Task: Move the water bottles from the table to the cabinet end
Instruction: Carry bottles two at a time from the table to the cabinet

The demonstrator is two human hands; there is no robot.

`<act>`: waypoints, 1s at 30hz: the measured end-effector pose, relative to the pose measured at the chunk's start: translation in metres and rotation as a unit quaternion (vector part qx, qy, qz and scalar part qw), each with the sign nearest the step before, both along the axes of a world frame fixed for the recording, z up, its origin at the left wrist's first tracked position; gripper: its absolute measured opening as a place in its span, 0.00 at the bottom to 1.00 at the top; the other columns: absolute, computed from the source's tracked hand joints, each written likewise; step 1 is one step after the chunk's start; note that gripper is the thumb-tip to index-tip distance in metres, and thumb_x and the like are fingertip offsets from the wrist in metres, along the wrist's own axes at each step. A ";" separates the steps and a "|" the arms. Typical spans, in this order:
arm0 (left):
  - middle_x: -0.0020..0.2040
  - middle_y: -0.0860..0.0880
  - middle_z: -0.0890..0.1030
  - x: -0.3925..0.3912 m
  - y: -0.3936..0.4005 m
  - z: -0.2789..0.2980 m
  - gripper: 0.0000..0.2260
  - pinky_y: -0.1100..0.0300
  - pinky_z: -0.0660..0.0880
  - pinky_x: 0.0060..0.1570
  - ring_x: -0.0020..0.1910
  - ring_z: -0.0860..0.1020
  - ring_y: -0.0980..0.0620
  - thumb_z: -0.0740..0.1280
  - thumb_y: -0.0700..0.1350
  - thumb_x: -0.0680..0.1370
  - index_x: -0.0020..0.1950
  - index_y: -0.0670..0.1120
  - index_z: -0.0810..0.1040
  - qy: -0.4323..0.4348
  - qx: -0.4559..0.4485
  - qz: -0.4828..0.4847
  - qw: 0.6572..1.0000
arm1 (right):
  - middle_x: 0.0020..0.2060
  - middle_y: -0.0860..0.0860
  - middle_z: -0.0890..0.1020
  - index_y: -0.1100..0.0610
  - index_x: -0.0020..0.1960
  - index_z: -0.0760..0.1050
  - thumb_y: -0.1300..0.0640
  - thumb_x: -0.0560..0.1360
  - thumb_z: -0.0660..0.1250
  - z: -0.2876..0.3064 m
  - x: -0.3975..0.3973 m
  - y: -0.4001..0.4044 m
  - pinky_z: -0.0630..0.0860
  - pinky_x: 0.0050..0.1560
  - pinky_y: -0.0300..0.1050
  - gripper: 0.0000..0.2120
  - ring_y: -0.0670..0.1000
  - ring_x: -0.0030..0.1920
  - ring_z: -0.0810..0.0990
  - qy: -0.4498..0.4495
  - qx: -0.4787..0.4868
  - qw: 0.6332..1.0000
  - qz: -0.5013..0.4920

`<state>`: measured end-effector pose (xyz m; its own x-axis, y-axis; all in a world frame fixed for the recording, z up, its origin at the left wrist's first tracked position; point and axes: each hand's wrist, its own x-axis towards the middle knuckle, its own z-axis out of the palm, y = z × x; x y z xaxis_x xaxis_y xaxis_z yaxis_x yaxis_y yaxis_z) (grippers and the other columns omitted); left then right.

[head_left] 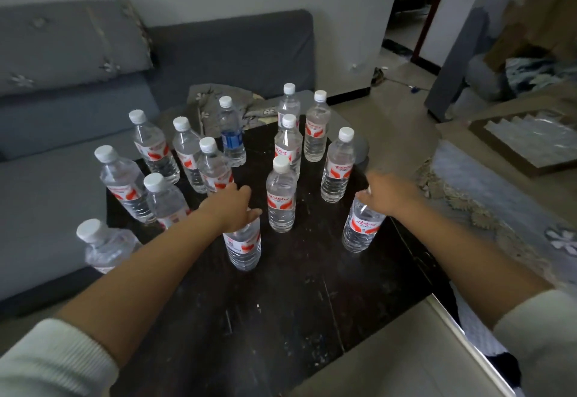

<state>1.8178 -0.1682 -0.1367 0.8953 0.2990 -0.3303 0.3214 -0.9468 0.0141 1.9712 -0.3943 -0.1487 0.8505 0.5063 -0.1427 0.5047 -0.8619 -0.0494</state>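
A grey sofa (78, 134) runs behind and beside the dark table (281, 303), the landmark here. On the table stand over a dozen capped water bottles, most with red labels, one blue-labelled bottle (232, 137) near its far edge. At the table's middle, the left hand (232, 207) covers the top of one bottle (243, 246), fingers curled over its cap. Near the table's right edge, the right hand (388, 193) closes around the neck of another bottle (360, 228). Full, they look heavy; thin walls flex, so the stiffer neck seems the safest hold.
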 end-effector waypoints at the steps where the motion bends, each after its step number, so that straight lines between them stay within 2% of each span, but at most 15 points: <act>1: 0.65 0.40 0.70 0.001 -0.004 -0.002 0.20 0.50 0.72 0.60 0.63 0.73 0.41 0.58 0.53 0.79 0.66 0.41 0.66 -0.010 0.008 0.013 1.000 | 0.51 0.60 0.80 0.62 0.55 0.71 0.49 0.78 0.60 -0.001 0.001 0.000 0.74 0.49 0.49 0.17 0.59 0.50 0.79 -0.009 0.002 1.000 -0.001; 4: 0.64 0.40 0.70 0.000 -0.008 -0.008 0.18 0.50 0.74 0.58 0.60 0.75 0.42 0.59 0.51 0.80 0.65 0.42 0.66 -0.038 0.015 0.033 0.999 | 0.50 0.60 0.80 0.63 0.57 0.70 0.50 0.79 0.58 -0.005 0.000 0.000 0.72 0.44 0.48 0.16 0.58 0.48 0.78 -0.048 0.017 0.999 -0.006; 9: 0.64 0.41 0.70 -0.012 -0.010 -0.010 0.17 0.50 0.75 0.54 0.58 0.76 0.41 0.58 0.49 0.80 0.65 0.42 0.66 -0.062 0.026 0.032 0.997 | 0.51 0.61 0.81 0.62 0.58 0.70 0.51 0.79 0.58 -0.012 -0.014 -0.006 0.72 0.44 0.47 0.16 0.61 0.52 0.80 -0.092 0.060 0.993 -0.031; 13: 0.63 0.42 0.70 -0.025 -0.023 -0.015 0.17 0.52 0.74 0.49 0.56 0.77 0.40 0.56 0.49 0.81 0.66 0.42 0.66 -0.085 0.062 -0.035 0.994 | 0.49 0.63 0.82 0.63 0.60 0.70 0.51 0.79 0.57 -0.018 -0.038 -0.015 0.73 0.43 0.48 0.17 0.62 0.50 0.81 -0.117 0.073 0.989 -0.054; 16: 0.63 0.41 0.69 -0.038 -0.034 -0.018 0.17 0.51 0.75 0.49 0.55 0.77 0.40 0.56 0.48 0.81 0.67 0.41 0.65 -0.090 0.070 -0.095 0.989 | 0.35 0.67 0.82 0.68 0.50 0.74 0.53 0.76 0.59 -0.021 -0.067 -0.020 0.75 0.33 0.50 0.17 0.65 0.36 0.83 -0.148 0.104 0.983 -0.040; 17: 0.63 0.41 0.69 -0.042 -0.036 -0.019 0.17 0.50 0.75 0.49 0.55 0.77 0.39 0.56 0.48 0.81 0.67 0.41 0.65 -0.090 0.068 -0.113 0.987 | 0.36 0.68 0.82 0.68 0.50 0.74 0.53 0.76 0.60 -0.023 -0.078 -0.022 0.76 0.34 0.52 0.17 0.66 0.37 0.82 -0.143 0.108 0.983 -0.045; 18: 0.63 0.41 0.69 -0.044 -0.038 -0.019 0.17 0.50 0.75 0.50 0.55 0.77 0.39 0.56 0.47 0.81 0.67 0.40 0.65 -0.090 0.064 -0.126 0.986 | 0.40 0.68 0.82 0.68 0.53 0.73 0.54 0.77 0.60 -0.023 -0.090 -0.021 0.76 0.39 0.53 0.16 0.66 0.41 0.82 -0.130 0.104 0.984 -0.059; 21: 0.63 0.40 0.69 -0.050 -0.041 -0.014 0.17 0.48 0.74 0.51 0.56 0.77 0.37 0.58 0.47 0.80 0.65 0.40 0.66 -0.095 0.023 -0.155 0.983 | 0.51 0.65 0.81 0.65 0.60 0.69 0.51 0.79 0.57 -0.022 -0.119 -0.022 0.75 0.47 0.52 0.18 0.65 0.53 0.79 -0.108 0.130 0.969 -0.181; 24: 0.62 0.39 0.70 -0.061 -0.044 -0.006 0.16 0.47 0.73 0.53 0.56 0.76 0.37 0.60 0.47 0.79 0.63 0.40 0.69 -0.108 -0.030 -0.199 0.974 | 0.54 0.63 0.80 0.64 0.60 0.69 0.49 0.78 0.59 -0.017 -0.156 -0.024 0.75 0.48 0.52 0.20 0.64 0.54 0.78 -0.111 0.141 0.943 -0.280; 27: 0.59 0.41 0.72 -0.075 -0.056 0.001 0.13 0.51 0.72 0.53 0.56 0.75 0.41 0.61 0.46 0.78 0.59 0.40 0.73 -0.108 -0.101 -0.254 0.956 | 0.54 0.62 0.80 0.63 0.59 0.71 0.48 0.77 0.61 -0.018 -0.196 -0.036 0.74 0.48 0.50 0.19 0.62 0.55 0.78 -0.087 0.156 0.922 -0.345; 30: 0.57 0.42 0.73 -0.087 -0.084 0.003 0.12 0.53 0.71 0.52 0.55 0.75 0.43 0.63 0.46 0.77 0.57 0.41 0.74 -0.085 -0.158 -0.318 0.931 | 0.55 0.61 0.80 0.63 0.58 0.73 0.49 0.75 0.63 -0.016 -0.242 -0.061 0.71 0.47 0.46 0.19 0.61 0.56 0.77 -0.060 0.197 0.877 -0.434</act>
<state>1.7309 -0.2519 -0.1334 0.9056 -0.3966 -0.1503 -0.3340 -0.8853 0.3235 1.7292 -0.4549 -0.1651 0.9367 -0.3497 0.0158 -0.3110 -0.8518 -0.4215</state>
